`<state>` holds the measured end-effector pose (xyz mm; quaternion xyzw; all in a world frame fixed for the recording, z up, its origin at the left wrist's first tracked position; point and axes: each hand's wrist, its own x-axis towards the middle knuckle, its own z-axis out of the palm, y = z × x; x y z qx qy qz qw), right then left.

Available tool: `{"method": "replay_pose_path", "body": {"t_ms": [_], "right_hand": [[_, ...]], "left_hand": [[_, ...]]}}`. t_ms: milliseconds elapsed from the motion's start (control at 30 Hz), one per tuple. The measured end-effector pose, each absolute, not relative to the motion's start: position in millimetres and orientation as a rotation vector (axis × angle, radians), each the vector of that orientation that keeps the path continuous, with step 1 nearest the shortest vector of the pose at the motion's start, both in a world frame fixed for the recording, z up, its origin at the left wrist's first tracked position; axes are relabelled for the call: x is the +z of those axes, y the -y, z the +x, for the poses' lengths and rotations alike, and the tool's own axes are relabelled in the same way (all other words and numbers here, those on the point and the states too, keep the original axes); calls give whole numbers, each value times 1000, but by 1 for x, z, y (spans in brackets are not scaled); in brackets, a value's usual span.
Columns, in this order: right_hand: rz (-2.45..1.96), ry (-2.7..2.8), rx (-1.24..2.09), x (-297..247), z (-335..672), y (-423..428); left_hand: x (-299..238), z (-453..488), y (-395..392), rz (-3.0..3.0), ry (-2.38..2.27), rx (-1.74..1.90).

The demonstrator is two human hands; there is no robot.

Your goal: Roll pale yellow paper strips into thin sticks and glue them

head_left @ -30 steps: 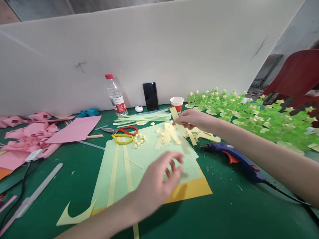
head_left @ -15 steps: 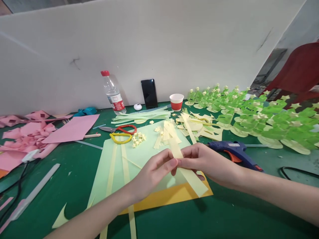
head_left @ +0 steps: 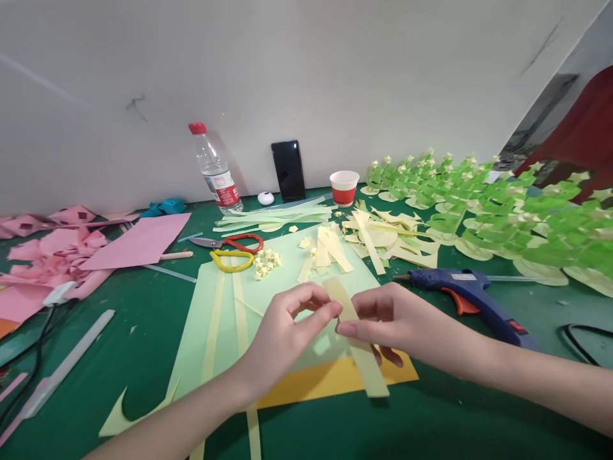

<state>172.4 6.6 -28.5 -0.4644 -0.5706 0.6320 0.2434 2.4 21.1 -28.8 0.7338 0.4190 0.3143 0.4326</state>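
A pale yellow paper strip [head_left: 366,370] slants between my two hands above the light green sheet [head_left: 282,338]. My left hand [head_left: 299,326] pinches it near its upper part between thumb and index finger. On its right side, my right hand [head_left: 390,319] grips the strip a little lower, thumb on top and other fingers curled beneath. Just beyond the hands lie short strip pieces [head_left: 330,249] and a small pile of folded paper stars [head_left: 267,264]. Two long strips [head_left: 242,326] run down the sheet on the left. A yellow-orange sheet [head_left: 330,380] shows under the green one.
Scissors [head_left: 232,249] lie at the sheet's far left corner. A blue glue gun [head_left: 472,297] rests right of my right hand. Behind stand a bottle [head_left: 218,176], a phone [head_left: 288,169] and a paper cup [head_left: 343,188]. Green paper plants [head_left: 479,204] fill the right; pink paper [head_left: 138,239] the left.
The strip has turned steeper, its lower end swinging left and toward me. My right hand has shifted slightly right and lower along it. The view has moved a little.
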Motion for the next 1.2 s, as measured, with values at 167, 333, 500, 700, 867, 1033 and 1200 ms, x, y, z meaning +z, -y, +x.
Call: {"method": "replay_pose_path", "body": {"t_ms": [167, 333, 500, 700, 867, 1033, 1200], "right_hand": [[-1280, 1599, 1491, -27, 178, -8], [-1243, 1666, 1501, -33, 178, -6], [-1248, 1701, 1564, -40, 172, -4], [-1314, 1738, 1574, -32, 171, -5], [-1341, 1731, 1609, -31, 172, -5], [-1369, 1710, 1655, -32, 172, -8], [-1401, 1715, 1666, -27, 172, -9]], "left_hand": [[-25, 1, -16, 1952, -1028, 621], [-8, -16, -48, 2195, -1021, 213], [-18, -43, -152, 2392, -1489, 199], [-50, -54, -209, 2564, -1601, 117], [-60, -59, -210, 2657, -1637, 140], [-64, -62, -219, 2696, -1628, 149], [-62, -63, -236, 2705, -1643, 170]]}}
